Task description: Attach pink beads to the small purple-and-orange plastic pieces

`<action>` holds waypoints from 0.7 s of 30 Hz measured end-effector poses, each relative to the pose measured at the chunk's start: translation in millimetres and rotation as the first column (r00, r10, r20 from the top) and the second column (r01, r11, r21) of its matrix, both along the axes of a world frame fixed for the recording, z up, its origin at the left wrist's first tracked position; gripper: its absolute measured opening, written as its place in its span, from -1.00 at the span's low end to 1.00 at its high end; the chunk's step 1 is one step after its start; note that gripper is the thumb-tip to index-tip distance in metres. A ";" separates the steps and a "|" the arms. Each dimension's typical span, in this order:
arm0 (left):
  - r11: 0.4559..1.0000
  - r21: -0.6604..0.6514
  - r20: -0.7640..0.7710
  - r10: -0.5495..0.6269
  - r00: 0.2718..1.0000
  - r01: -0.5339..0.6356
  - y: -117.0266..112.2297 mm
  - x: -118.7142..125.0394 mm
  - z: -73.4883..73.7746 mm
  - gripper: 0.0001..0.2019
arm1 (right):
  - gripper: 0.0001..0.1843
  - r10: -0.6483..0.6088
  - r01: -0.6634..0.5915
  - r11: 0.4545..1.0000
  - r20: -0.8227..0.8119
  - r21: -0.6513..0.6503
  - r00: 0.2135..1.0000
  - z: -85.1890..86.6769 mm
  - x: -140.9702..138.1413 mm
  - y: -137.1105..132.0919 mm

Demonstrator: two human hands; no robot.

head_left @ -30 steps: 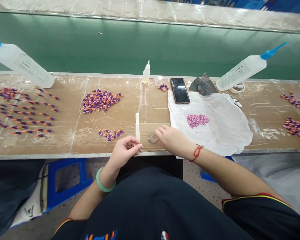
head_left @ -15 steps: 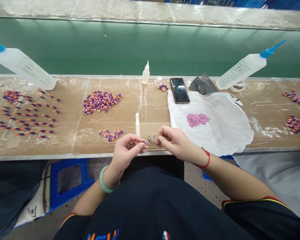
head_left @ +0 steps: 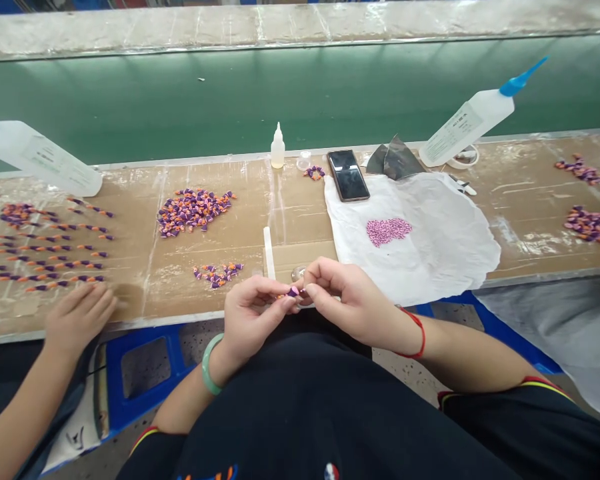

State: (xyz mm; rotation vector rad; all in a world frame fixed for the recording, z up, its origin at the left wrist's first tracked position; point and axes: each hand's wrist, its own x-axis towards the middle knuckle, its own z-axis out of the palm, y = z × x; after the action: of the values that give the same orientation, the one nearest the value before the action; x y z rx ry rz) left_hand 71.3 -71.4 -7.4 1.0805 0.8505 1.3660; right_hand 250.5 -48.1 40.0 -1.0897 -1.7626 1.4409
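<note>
My left hand [head_left: 253, 310] and my right hand [head_left: 347, 297] meet fingertip to fingertip at the table's front edge, pinching a tiny purple and orange piece [head_left: 293, 292] between them. A white stick [head_left: 269, 252] lies on the cardboard just behind the hands. Half hidden by my right fingers is a small clear round dish [head_left: 298, 272]. A small heap of purple and orange pieces [head_left: 217, 273] lies left of the hands, and a bigger heap [head_left: 193, 208] sits further back. A patch of pink beads [head_left: 387, 229] rests on a white sheet [head_left: 445, 247] to the right.
A co-worker's hand [head_left: 77, 313] rests on the table at the left, near rows of finished pieces [head_left: 45, 247]. Two large squeeze bottles [head_left: 467, 123] [head_left: 40, 157], a small glue bottle [head_left: 277, 147] and a phone [head_left: 348, 175] stand along the back. More pieces [head_left: 593, 223] lie far right.
My right hand left the dish and came to my left hand; both now hold the small piece together. A co-worker's hand has appeared on the table at the left.
</note>
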 end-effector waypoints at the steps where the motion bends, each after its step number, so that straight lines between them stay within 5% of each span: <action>1: 1.000 -0.005 0.021 -0.008 1.000 0.008 -0.2 0.3 -0.1 -0.92 | -0.84 0.000 0.000 1.000 -0.013 0.014 1.000 0.6 -0.5 -0.4; 21: 0.999 -0.047 0.019 0.008 1.000 -0.007 -1.8 4.7 4.3 -0.85 | -0.86 -0.046 0.018 0.954 0.086 0.301 0.995 -0.1 -1.8 -2.5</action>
State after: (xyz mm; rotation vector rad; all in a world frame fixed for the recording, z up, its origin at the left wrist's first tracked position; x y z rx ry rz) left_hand 76.0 -73.3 -3.1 1.0281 0.8691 1.3540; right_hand 248.7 -50.6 39.9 -1.0301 -1.9425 1.0728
